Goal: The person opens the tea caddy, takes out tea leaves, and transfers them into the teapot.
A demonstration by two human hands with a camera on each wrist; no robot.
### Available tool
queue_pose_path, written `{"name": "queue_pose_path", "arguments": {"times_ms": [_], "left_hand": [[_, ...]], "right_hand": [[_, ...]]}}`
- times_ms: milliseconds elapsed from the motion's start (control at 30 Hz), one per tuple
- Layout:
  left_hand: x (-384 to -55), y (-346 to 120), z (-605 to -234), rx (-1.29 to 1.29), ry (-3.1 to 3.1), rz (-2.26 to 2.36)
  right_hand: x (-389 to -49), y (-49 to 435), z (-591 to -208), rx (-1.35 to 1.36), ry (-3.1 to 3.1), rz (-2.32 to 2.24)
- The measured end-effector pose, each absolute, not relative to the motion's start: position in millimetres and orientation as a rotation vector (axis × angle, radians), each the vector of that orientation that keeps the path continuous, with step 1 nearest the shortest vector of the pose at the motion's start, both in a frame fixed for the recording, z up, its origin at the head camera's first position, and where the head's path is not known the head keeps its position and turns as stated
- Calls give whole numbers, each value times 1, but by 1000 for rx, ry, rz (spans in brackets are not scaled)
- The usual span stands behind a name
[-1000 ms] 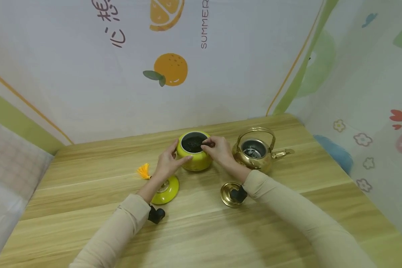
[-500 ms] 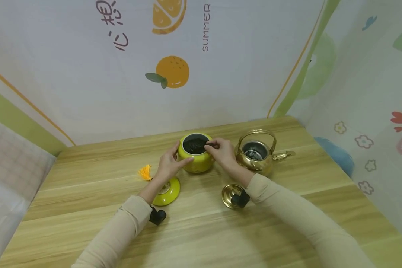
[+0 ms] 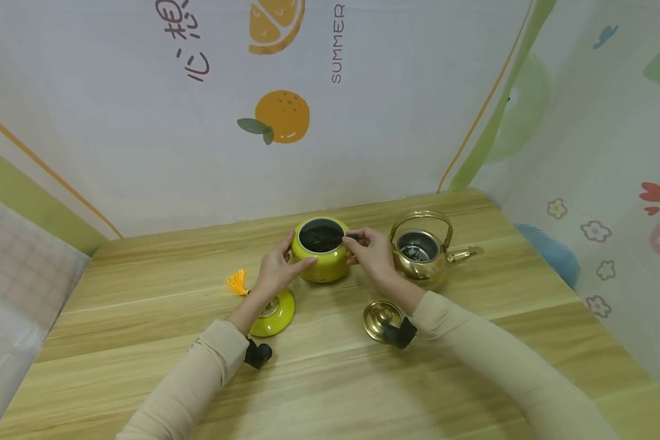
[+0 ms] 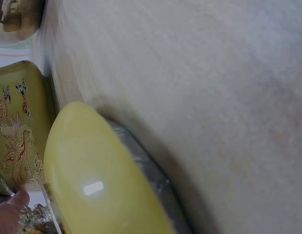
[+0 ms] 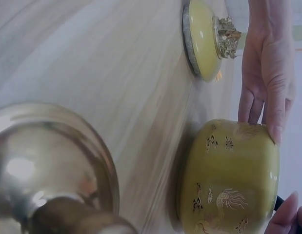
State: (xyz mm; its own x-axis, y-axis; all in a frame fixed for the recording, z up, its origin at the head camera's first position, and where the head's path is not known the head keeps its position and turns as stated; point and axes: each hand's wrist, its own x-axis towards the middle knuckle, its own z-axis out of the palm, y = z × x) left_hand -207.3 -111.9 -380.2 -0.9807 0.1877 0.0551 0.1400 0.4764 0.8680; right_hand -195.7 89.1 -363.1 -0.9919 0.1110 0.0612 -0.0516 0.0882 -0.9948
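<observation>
Head view: yellow jar (image 3: 322, 267) stands near the back edge of the tabletop (image 3: 330, 382), wood between yellow lid (image 3: 282, 316) and brass lid (image 3: 373, 319); left hand (image 3: 277, 269) grips the jar, right hand (image 3: 375, 255) pinches a dark object (image 5: 278, 202) at its rim

A person's two forearms (image 3: 187, 385) slant forward and inward, the right one at the flatter angle, in long, plain beige cloth sleeves (image 3: 506, 360) that stop at the bare wrists (image 3: 244, 315). The bare left hand (image 3: 277, 269) grips, its thumb pointing right and its fingers reaching forward, while the bare right hand (image 3: 373, 253) pinches between thumb and finger (another fingertip shows just below), the two hands near each other but apart.
</observation>
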Motion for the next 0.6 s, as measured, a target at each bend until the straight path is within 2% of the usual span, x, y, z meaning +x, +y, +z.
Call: {"name": "queue_pose_path", "arguments": {"times_ms": [600], "left_hand": [[-209, -112, -382, 298, 2573, 1663]], "right_hand": [[-175, 94, -358, -24, -1940, 2226]]}}
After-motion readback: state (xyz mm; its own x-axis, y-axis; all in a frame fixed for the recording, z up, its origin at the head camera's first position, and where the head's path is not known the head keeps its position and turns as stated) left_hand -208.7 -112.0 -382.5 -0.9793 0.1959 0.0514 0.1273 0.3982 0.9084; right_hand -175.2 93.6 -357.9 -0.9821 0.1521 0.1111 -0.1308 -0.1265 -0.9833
